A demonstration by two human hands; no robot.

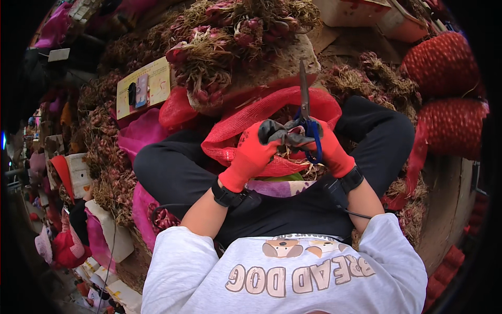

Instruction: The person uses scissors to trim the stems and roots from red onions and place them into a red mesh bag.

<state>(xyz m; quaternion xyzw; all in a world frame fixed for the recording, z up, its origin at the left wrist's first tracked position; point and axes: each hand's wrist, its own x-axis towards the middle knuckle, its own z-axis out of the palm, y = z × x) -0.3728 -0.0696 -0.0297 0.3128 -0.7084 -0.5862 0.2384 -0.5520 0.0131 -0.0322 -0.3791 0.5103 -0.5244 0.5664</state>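
Observation:
Both my hands wear red gloves with dark grey fingers and meet over an opened red mesh bag (pixel 230 133) in my lap. My right hand (pixel 329 146) grips scissors (pixel 305 94) by their blue handles; the blades point up and away from me and look closed together. My left hand (pixel 255 152) has its fingers closed close beside the scissors, and whatever it pinches is hidden by the gloves. Just beyond the bag, bunches of red shallots (pixel 206 78) with dry stalks lie piled on a pale block (pixel 293 60).
A yellowish box (pixel 123 104) with a phone (pixel 141 91) on it stands at the left. Loose shallots (pixel 112 172) spread beyond my left knee. Two full red mesh sacks (pixel 444 63) are stacked at the right. A pink cloth (pixel 138 133) lies by my left leg; foam boxes (pixel 355 10) stand at the back.

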